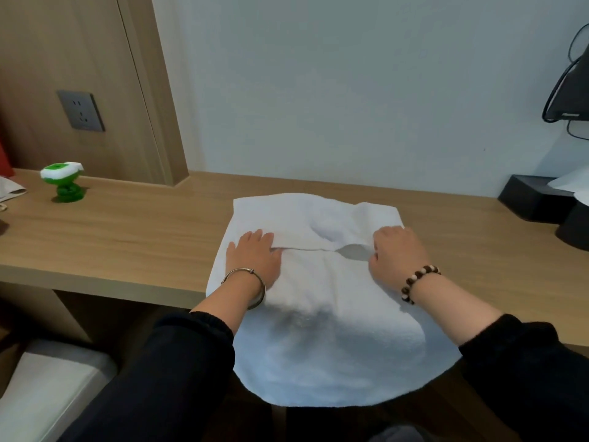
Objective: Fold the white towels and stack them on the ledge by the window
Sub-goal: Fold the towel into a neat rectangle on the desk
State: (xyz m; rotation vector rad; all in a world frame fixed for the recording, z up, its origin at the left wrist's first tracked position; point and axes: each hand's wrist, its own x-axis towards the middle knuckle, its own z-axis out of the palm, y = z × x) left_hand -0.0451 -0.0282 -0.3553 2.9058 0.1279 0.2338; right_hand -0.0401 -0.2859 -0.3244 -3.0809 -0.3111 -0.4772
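Note:
A white towel (322,330) lies across the wooden ledge (134,237), its near end hanging over the front edge. Its far end is folded back toward me, with the folded edge running between my hands. My left hand (253,255) lies on the towel at the left end of that edge, and its fingertips are tucked under the flap. My right hand (396,252) grips the flap's right end with curled fingers, lifting it slightly so a gap shows beneath.
A green and white gadget (63,181) stands at the ledge's left, below a grey wall socket (81,110). Black boxes (538,199) and a dark device with cables (570,90) sit at the right. A white cushioned seat (47,387) is at lower left.

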